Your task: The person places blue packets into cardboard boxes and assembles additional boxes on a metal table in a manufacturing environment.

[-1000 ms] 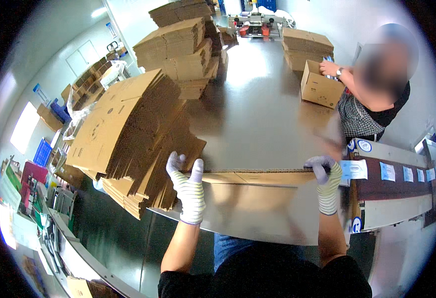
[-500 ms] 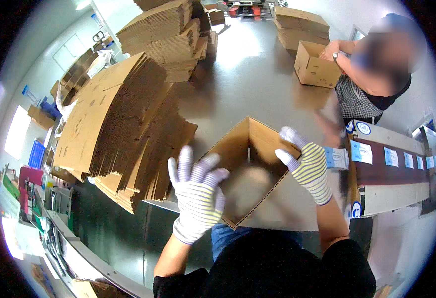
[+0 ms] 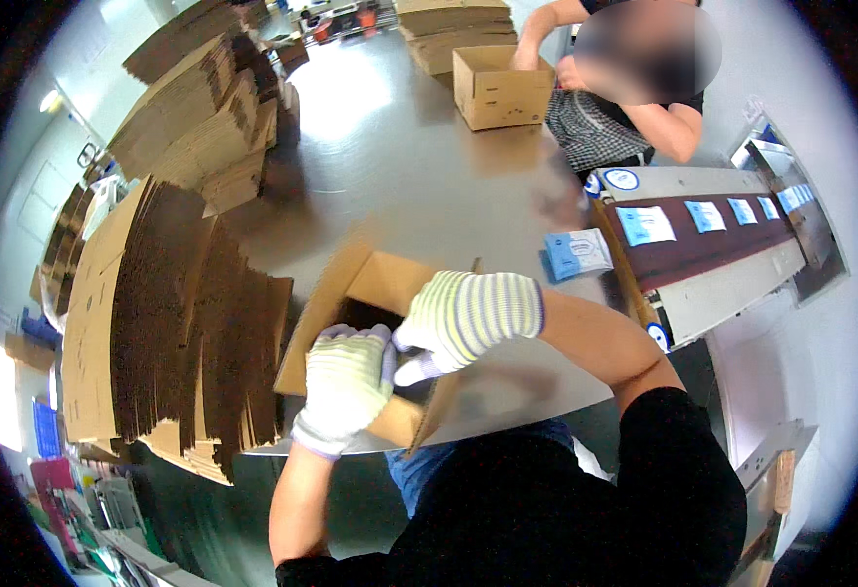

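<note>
An open-topped brown cardboard box [image 3: 297,357] stands in front of me at the near edge of the grey table, its mouth facing up and its inside dark. Both my hands wear striped white gloves and meet over the mouth. My left hand [image 3: 344,383] reaches over the near side with its fingers curled down on the cardboard. My right hand [image 3: 473,318] comes across the right wall, its thumb and fingers bent inward beside the left fingertips. Exactly which cardboard edge the fingers grip is partly hidden by the gloves.
Tall stacks of flat cartons [image 3: 96,323] stand on the left. Across the table [image 3: 380,186], a co-worker reaches into another box [image 3: 502,93]. To the right, a dark red conveyor belt [image 3: 688,259] carries blue-and-white packets, and another packet [image 3: 578,254] lies beside it.
My hands, earlier apart with spread fingers beside the box, have come together over its mouth and closed on cardboard. The box is turned and looks narrower. The view has swung right.
</note>
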Tool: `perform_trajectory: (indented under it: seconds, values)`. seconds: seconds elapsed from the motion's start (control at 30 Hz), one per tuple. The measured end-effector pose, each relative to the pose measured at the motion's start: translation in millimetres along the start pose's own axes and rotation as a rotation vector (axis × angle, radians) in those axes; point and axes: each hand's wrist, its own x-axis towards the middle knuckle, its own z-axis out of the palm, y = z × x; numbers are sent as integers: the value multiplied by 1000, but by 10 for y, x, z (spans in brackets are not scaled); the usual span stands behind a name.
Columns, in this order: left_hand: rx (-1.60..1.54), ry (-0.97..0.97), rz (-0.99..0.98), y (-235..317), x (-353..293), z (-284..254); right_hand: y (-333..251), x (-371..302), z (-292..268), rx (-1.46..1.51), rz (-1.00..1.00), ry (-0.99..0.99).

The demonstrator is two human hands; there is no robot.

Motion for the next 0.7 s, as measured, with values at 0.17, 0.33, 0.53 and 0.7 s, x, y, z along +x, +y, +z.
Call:
perform_trajectory:
  seconds: [0.17, 0.33, 0.53, 0.7]
  values:
    - [42, -199, -44, -372, -268, 826, -1, 147, 32, 36, -7, -5]
    - [-671, 163, -467, -248, 24, 222, 327, 571, 171, -66, 217, 256]
    - [-689, 152, -494, -493, -264, 280, 470, 1062, 247, -91, 65, -3]
    - [-442, 56, -408, -333, -393, 207, 229, 1123, 740, 10, 179, 330]
